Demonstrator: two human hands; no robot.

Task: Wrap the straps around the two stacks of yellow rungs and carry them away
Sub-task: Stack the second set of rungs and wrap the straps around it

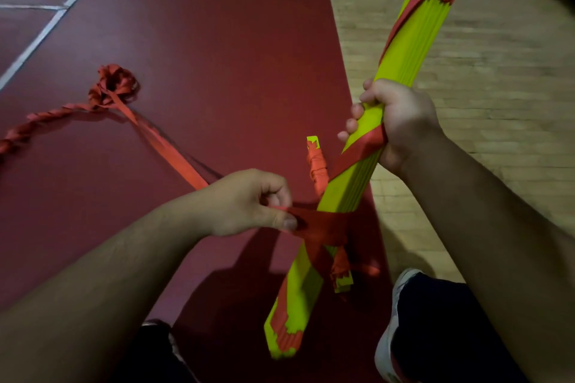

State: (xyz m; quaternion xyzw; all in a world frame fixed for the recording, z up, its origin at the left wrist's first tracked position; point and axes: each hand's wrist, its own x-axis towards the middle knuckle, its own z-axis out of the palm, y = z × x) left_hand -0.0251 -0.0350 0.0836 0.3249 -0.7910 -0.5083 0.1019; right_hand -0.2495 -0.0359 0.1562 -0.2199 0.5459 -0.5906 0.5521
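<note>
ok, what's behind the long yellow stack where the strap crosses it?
A second yellow stack: its red-wound ends show above and below the strap. Its middle is hidden by the long stack and the strap.

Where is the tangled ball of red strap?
The tangled ball of red strap lies on the dark red floor, left in the head view, beyond the left hand and right of the white floor lines.
</note>
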